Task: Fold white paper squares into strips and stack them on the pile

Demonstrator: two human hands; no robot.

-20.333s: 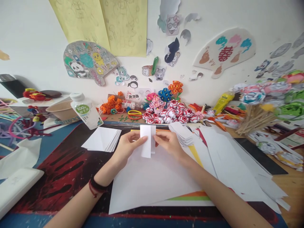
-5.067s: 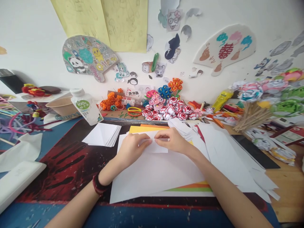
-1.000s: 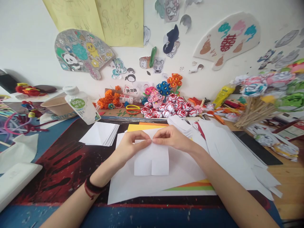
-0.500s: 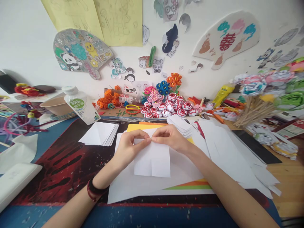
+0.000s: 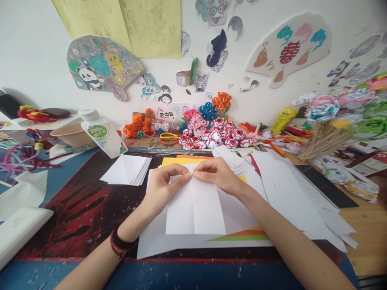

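A white sheet of paper (image 5: 195, 209) with a crease down its middle hangs tilted from my fingertips. My left hand (image 5: 169, 181) pinches its top edge between thumb and index finger. Close beside it, my right hand (image 5: 215, 175) pinches the same edge, so the two sets of fingertips almost touch. Beneath lies a larger white sheet (image 5: 157, 241), over yellow, orange and green paper (image 5: 242, 235). To the left of my hands is a stack of white paper squares (image 5: 126, 170). Another small white stack (image 5: 229, 158) sits just behind my right hand.
White sheets (image 5: 287, 189) spread at the right beside a black flat panel (image 5: 326, 186). A white bottle (image 5: 102, 135) stands at the back left. Along the wall are red-and-white paper flowers (image 5: 220, 135). A white case (image 5: 22, 231) lies at the left edge.
The paper's lower part has swung down and toward me, now looking longer and smoother, with its crease running up the middle. Both hands have stayed almost in place.
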